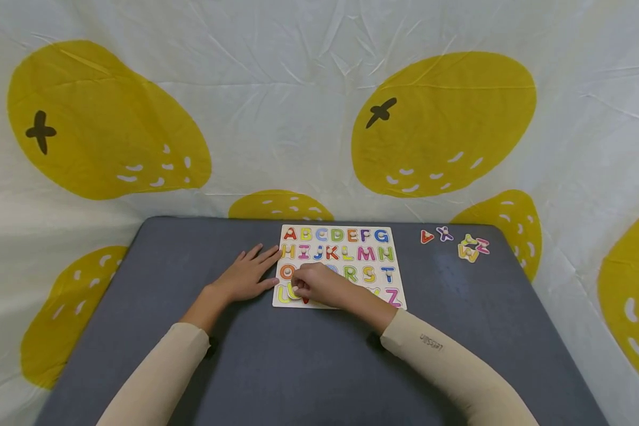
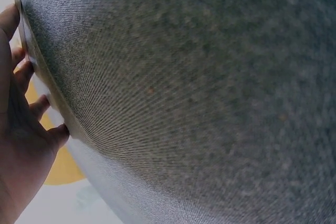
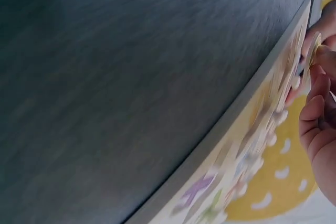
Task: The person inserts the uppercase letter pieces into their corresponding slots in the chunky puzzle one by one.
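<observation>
An alphabet puzzle board [image 1: 339, 232] lies on the table, with knobbed letter pieces seated in its upper rows. Above the bottom-left corner my right hand [image 1: 319, 284] pinches a yellow letter U piece [image 1: 293, 292], close over the U outline. From the right wrist view this piece [image 3: 312, 56] appears nearly edge-on, tilted off the board, between thumb and fingers. With fingers spread, my left hand [image 1: 248, 276] rests flat on the table, its fingertips and thumb at the board's left edge. Part of the third and bottom rows is hidden behind my right hand and wrist.
Loose letter pieces lie right of the board: a red V [image 1: 427, 236], a purple X [image 1: 444, 234], and a cluster with an orange-yellow W [image 1: 468, 254] and a pink Z [image 1: 482, 246]. A lemon-print curtain [image 1: 287, 136] hangs behind the dark grey table [image 1: 309, 367].
</observation>
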Action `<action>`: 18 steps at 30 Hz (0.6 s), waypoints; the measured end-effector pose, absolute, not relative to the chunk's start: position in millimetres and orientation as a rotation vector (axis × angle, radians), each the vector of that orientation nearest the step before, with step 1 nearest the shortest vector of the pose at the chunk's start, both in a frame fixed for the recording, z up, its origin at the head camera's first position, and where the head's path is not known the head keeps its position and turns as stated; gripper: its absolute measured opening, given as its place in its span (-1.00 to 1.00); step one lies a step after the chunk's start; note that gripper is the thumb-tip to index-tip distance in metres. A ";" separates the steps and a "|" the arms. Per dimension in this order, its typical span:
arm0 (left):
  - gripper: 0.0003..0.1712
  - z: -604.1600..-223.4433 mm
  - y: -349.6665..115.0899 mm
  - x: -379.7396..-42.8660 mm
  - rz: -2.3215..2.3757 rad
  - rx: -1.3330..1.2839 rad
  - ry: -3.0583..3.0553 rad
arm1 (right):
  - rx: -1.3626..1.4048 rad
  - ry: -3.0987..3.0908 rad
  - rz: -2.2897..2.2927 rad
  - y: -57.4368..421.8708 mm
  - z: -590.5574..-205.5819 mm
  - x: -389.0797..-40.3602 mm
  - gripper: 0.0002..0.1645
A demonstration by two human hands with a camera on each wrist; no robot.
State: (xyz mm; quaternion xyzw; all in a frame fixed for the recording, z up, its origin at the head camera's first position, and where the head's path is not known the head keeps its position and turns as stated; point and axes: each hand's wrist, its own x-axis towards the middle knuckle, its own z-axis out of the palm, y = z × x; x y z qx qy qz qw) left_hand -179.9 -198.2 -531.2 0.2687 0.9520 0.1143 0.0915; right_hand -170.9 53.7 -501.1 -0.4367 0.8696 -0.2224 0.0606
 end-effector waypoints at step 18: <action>-0.15 -528.7 -197.8 -180.0 0.368 0.794 2.824 | -1.311 2.667 -0.500 20.8 -510.9 -171.1 -0.85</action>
